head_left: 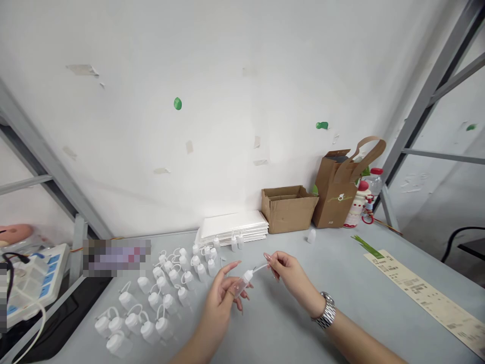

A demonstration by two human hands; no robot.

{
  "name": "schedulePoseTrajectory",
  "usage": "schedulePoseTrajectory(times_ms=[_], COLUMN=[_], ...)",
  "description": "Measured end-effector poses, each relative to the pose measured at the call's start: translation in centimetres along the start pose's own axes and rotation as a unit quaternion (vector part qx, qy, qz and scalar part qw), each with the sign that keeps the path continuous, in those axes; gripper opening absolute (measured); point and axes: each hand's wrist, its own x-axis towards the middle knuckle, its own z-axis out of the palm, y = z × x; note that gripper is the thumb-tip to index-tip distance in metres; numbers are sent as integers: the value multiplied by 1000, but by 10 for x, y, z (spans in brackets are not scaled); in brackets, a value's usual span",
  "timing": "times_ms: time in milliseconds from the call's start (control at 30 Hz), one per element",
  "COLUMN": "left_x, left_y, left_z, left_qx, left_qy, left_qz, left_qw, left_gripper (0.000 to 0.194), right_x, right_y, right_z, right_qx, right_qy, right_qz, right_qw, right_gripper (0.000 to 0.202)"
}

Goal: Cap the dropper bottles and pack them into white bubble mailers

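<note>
A small clear bottle [239, 287] with a white cap lies tilted in my left hand [223, 293], held between thumb and fingers. From its cap a thin white strap or tube [259, 268] runs up to the right, and my right hand [284, 270] pinches its far end. My right wrist wears a metal watch [326, 310]. Left of my hands stand several similar white-capped bottles [148, 331], many with looped white straps. One more small bottle [311, 236] stands apart, behind my right hand.
At the back are a stack of white packets [233, 227], an open cardboard box [290, 212], a brown paper bag [333, 202] and a red-capped bottle [375, 182]. A long label strip [424, 298] lies at right. A power strip [41, 283] is at far left.
</note>
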Motion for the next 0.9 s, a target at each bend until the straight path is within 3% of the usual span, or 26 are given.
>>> schedulePoseTrajectory(times_ms=[267,900], left_x=[-3,-2], left_y=[-6,-14], left_z=[3,1], left_qx=[29,40], left_qy=[-12,-26], left_qz=[7,17], left_qw=[999,999], left_gripper=[56,51], right_x=[-9,-9], right_y=[-4,-4], right_z=[6,8], right_qx=[27,21], right_qy=[-44,-52], right_qz=[-15,-6], right_qw=[999,998], right_gripper=[45,47])
